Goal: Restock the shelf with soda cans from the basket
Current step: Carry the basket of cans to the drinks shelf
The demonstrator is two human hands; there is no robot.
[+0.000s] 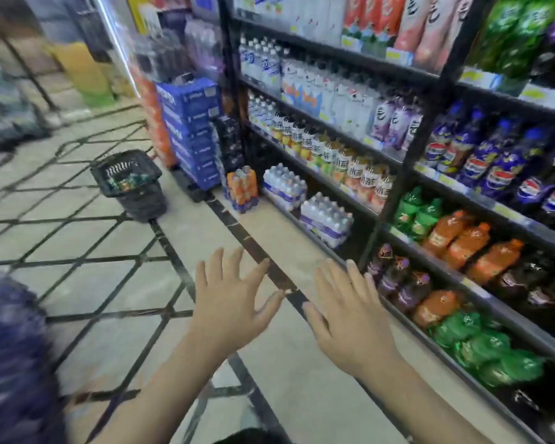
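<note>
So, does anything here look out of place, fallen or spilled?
Nothing looks spilled or fallen. The basket stands upright on the floor, apart from the shelf. Both hands, left hand and right hand, are open and empty. Blur hides fine detail.

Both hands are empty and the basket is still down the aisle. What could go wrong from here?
1. The black plastic basket sits on the tiled floor well ahead of the open left hand and right hand, so every can likely means a walk and a bend.
2. Shrink-wrapped water bottle packs and an orange bottle pack stand on the floor beside the black metal shelf, a possible trip hazard.
</note>
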